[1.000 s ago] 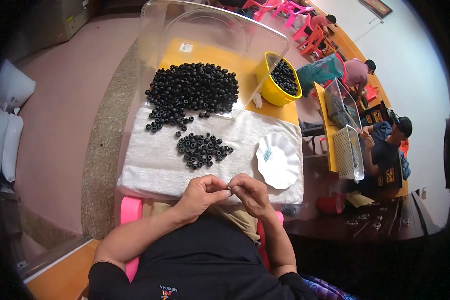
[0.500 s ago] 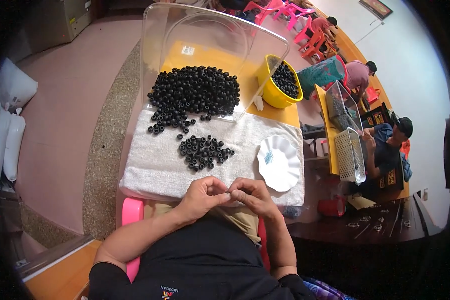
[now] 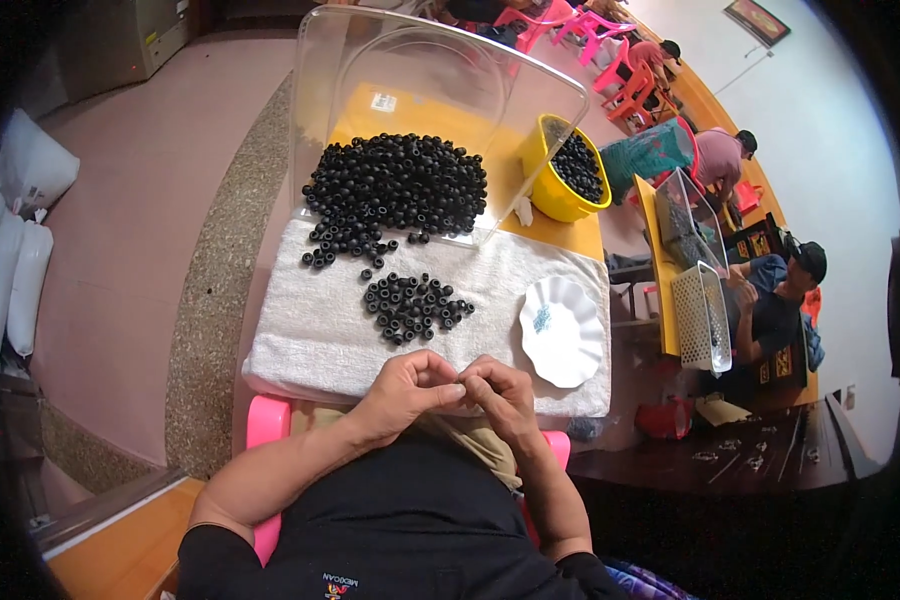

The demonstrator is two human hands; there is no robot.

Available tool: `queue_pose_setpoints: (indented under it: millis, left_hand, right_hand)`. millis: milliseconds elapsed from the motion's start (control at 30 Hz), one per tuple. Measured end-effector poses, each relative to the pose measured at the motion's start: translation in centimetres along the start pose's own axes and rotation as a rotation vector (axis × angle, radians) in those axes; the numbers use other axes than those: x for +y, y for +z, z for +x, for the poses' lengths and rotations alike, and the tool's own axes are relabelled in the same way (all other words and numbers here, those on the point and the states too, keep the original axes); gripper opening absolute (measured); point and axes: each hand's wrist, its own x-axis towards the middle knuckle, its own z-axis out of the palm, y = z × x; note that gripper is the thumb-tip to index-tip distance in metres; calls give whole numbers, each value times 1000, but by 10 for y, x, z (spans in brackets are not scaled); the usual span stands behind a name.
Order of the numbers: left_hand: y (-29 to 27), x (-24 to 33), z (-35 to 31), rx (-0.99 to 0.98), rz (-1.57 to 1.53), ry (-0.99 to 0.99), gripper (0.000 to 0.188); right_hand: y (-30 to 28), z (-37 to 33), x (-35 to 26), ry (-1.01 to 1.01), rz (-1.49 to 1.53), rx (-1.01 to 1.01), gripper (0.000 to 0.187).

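My left hand point(image 3: 410, 392) and my right hand point(image 3: 500, 396) meet fingertip to fingertip above the table's near edge. Both are closed in a pinch, and whatever sits between the fingers is too small and covered to name. Just beyond them a small pile of black, bead-like pieces with holes point(image 3: 410, 308) lies on a white towel point(image 3: 300, 320). A larger heap of the same pieces point(image 3: 400, 185) spills from a clear plastic bin point(image 3: 510, 95) lying open toward me. To the right, a white scalloped dish point(image 3: 568, 345) holds a little pinch of tiny bluish bits.
A yellow tub point(image 3: 570, 205) of black pieces stands at the table's far right. White sacks point(image 3: 30, 285) rest on the floor at left. On the right, a co-worker point(image 3: 775, 300) sits by a white perforated basket point(image 3: 700, 320) on another table.
The view has shifted slightly, so the table appears a little to the right. My fingertips are still together, with the right fingers and thumb slightly changed in position.
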Motion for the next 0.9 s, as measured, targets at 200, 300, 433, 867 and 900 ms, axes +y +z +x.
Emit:
queue_pose_setpoints:
  millis: [200, 300, 433, 867, 900]
  left_hand:
    - [2, 3, -2, -60, -26, -10, 19]
    - [2, 3, -1, -58, -38, -37, 18]
    - [1, 3, -1, -41, -157, -87, 15]
    - [-6, -3, 3, 47, -154, -46, 12]
    - [-7, -4, 3, 51, -154, -43, 12]
  right_hand:
    - [2, -4, 0, -120, -73, 26, 12]
    - [2, -5, 1, -133, -54, 27, 12]
    - [4, -4, 2, -311, -227, 27, 14]
    - [-15, 32, -36, -272, -431, -46, 17]
    - [-13, 43, -45, -270, -489, 4, 15]
